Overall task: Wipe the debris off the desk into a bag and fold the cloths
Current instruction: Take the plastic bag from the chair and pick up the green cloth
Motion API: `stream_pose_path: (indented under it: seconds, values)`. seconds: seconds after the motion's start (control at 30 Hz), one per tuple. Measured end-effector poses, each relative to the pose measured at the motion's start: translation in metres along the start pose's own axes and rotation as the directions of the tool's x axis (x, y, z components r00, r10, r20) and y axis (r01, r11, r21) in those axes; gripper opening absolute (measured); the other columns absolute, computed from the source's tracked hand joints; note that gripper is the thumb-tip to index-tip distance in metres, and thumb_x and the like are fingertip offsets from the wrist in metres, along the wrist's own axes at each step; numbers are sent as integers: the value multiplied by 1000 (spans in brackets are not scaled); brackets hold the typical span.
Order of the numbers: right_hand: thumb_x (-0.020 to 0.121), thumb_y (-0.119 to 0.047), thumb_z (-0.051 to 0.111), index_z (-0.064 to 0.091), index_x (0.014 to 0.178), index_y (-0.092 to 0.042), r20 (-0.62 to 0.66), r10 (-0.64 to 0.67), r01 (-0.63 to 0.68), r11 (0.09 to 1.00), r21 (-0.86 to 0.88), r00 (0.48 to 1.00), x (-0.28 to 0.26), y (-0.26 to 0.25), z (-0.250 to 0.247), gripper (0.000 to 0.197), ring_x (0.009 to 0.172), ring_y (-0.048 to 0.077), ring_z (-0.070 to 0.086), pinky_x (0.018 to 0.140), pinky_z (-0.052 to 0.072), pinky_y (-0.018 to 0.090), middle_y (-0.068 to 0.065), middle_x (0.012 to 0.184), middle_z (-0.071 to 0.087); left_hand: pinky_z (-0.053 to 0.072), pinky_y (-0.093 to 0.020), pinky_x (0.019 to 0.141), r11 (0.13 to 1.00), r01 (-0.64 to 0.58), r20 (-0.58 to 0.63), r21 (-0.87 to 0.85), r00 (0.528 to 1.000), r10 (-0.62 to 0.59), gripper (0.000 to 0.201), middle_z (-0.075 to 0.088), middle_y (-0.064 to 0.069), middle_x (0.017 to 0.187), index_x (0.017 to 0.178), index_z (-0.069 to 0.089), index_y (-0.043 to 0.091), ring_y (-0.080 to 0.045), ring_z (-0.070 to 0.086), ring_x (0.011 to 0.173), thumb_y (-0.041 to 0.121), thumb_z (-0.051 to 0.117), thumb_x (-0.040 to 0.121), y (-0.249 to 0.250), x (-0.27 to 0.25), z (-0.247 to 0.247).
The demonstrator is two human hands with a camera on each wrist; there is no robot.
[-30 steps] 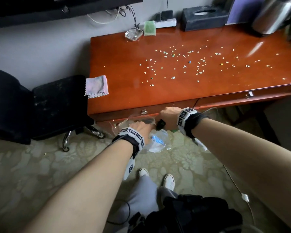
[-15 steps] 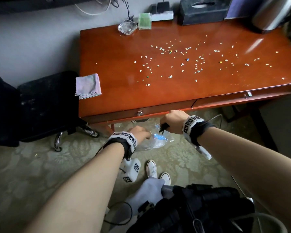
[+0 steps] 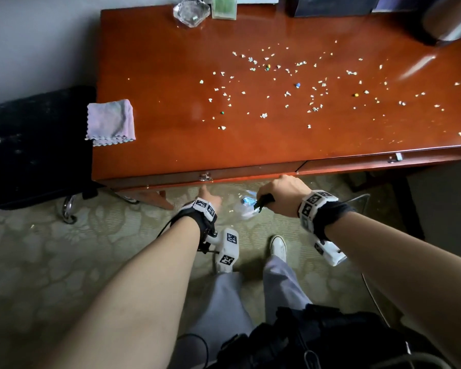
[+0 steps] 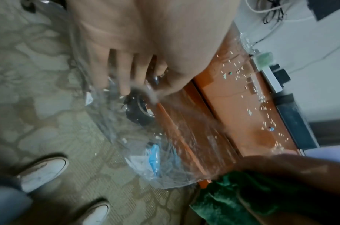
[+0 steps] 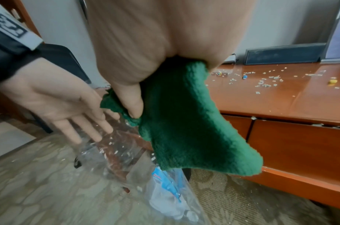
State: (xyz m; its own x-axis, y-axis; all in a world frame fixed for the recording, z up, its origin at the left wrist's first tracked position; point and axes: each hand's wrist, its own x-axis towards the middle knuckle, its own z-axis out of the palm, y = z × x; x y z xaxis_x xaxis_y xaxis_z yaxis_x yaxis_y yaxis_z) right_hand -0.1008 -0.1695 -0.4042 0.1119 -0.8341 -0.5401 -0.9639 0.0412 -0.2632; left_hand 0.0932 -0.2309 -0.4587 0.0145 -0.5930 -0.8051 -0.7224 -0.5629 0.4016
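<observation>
Green nubby cloth (image 5: 186,121) bunched in right hand (image 5: 165,45) above crinkled clear bag (image 5: 138,167).

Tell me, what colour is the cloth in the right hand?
Dark green; the cloth shows best in the right wrist view.

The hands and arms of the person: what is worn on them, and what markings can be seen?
Both forearms are bare, without sleeves. The left hand and the right hand each have a black wrist strap with white blocks bearing black square-pattern markers. A white camera housing hangs under each wrist, and a thin black cable runs from the left strap.
</observation>
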Motion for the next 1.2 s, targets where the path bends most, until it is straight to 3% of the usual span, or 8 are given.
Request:
stream_pose_path:
  seconds: [0.13, 0.27, 0.37, 0.43, 0.6, 0.9, 1.03, 1.2]
  values:
    - [80, -29, 55, 68, 98, -38, 9, -2, 1, 999, 36, 1000, 11, 26, 4, 24, 83, 24, 67, 71, 56, 33, -6, 89, 72, 51, -32, 81, 995, -49, -86, 85, 995, 56, 79, 42, -12, 150, 158, 11, 29, -34, 62, 110, 5, 48, 92, 5, 8, 15]
    - [78, -29, 57, 69, 100, -41, -21, -14, 15, 996, 85, 1000, 22, 50, 6, 27, 87, 23, 67, 76, 56, 34, -6, 92, 73, 45, -39, 102, 993, -7, -235, -119, 972, -22, 63, 50, -13, 142, 150, 32, 15, -32, 56, 120, 6, 53, 91, 12, 16, 39]
    - [78, -29, 59, 69, 102, -40, -33, -31, 35, 993, 111, 999, 25, 62, 6, 28, 87, 23, 68, 78, 57, 35, -5, 93, 74, 52, -35, 92, 964, 41, -284, -263, 951, -118, 16, 65, -7, 106, 103, 62, 6, -26, 62, 99, 4, 55, 89, 18, 14, 50]
    - [78, -27, 60, 70, 102, -39, -33, -50, 54, 991, 121, 998, 26, 66, 6, 29, 87, 22, 68, 78, 57, 34, -5, 93, 74, 48, -30, 81, 981, 74, -196, -179, 974, -110, 19, 65, -8, 83, 75, 58, 6, -26, 63, 92, 6, 54, 94, 21, 11, 53]
    - [75, -28, 60, 70, 101, -41, -73, -62, 74, 981, 179, 995, 28, 72, 6, 30, 87, 18, 68, 78, 57, 33, -10, 92, 74, 39, -23, 78, 988, 99, 12, 116, 995, -101, 40, 54, -19, 140, 137, 52, -2, -29, 55, 126, 16, 46, 102, 22, 15, 55]
    - [73, -25, 63, 73, 98, -36, -145, -36, 71, 968, 239, 989, 28, 76, -2, 28, 84, 21, 68, 77, 56, 33, -6, 86, 75, 46, -30, 93, 991, 134, -141, 14, 981, -131, 70, 43, -9, 148, 153, 28, 15, -25, 51, 119, 23, 56, 89, 23, 26, 35]
    - [73, -25, 65, 73, 98, -33, -170, -9, 54, 963, 262, 985, 31, 75, -1, 27, 85, 24, 68, 77, 55, 32, -3, 87, 75, 34, -41, 113, 996, 94, -216, -10, 972, -93, 65, 34, -16, 156, 155, 22, 13, -33, 42, 137, 12, 45, 94, 43, 22, 34]
    - [73, -24, 66, 73, 96, -31, -168, 8, 39, 960, 276, 986, 34, 79, 2, 25, 85, 25, 68, 76, 54, 30, -2, 87, 75, 33, -35, 105, 995, 102, -239, -24, 965, -105, 49, 38, -20, 151, 146, 34, 2, -34, 42, 135, 12, 41, 99, 52, 30, 41]
